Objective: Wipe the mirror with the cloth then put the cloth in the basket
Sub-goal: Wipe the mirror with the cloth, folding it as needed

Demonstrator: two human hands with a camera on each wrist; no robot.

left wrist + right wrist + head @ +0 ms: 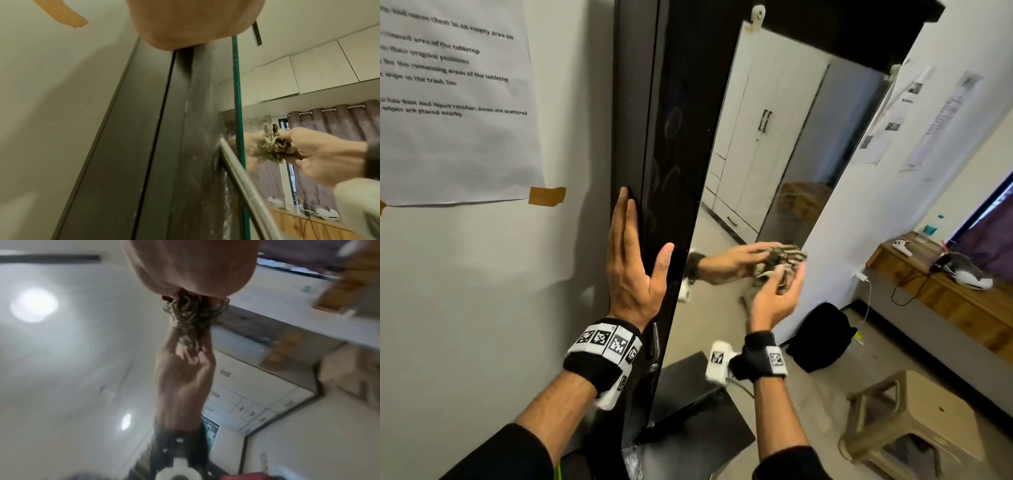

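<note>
2 hands: right hand (774, 294) presses bunched cloth (782, 262) on mirror (774, 154); left hand (635, 270) flat, fingers straight.

Tiled floor (822, 394) under beige plastic stool (914, 425) and black bag (822, 337).

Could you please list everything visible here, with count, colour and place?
mirror: one, on the dark door, centre.
door: one, black, left of the mirror glass.
cloth: one, patterned brown and beige, against the lower mirror.
paper sheet: one, white, taped to the left wall.
stool: one, beige plastic, bottom right floor.
bag: one, black, on the floor by the wall.
bench: one, wooden, right.
left hand: flat on the door edge.
right hand: grip on the cloth.
</note>
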